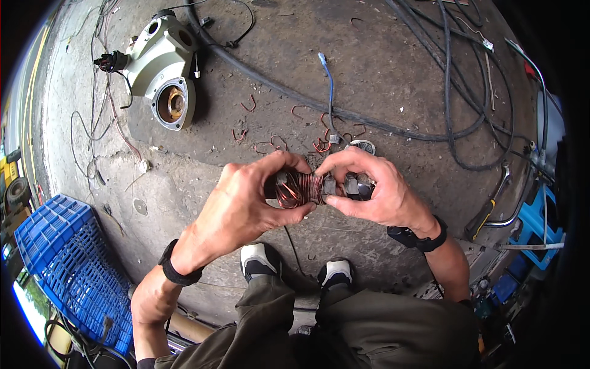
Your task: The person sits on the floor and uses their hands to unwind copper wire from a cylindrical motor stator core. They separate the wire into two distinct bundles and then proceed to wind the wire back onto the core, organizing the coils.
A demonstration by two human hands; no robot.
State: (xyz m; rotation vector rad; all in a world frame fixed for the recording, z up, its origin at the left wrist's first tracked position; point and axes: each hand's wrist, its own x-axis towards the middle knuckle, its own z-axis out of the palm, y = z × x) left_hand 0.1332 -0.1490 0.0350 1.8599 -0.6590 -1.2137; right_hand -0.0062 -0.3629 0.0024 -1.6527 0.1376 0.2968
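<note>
Both hands hold one dark motor part with reddish copper wire windings (299,189) above the floor, roughly level. My left hand (236,200) wraps its left end, the thumb below and fingers above. My right hand (382,192) pinches it near the middle between thumb and forefinger, around grey metal blocks (353,186) on the right end. The fingers hide parts of the windings. Just beyond the right fingers, a small round finned piece (362,146) lies on the floor. Cut bits of copper wire (322,146) lie scattered past the hands.
A pale metal machine housing (165,71) with a round opening stands at the upper left. Thick black cables (393,126) loop over the concrete. A blue wire (329,86) lies ahead. A blue plastic crate (80,264) sits at left; a yellow-black handled tool (485,215) lies at right.
</note>
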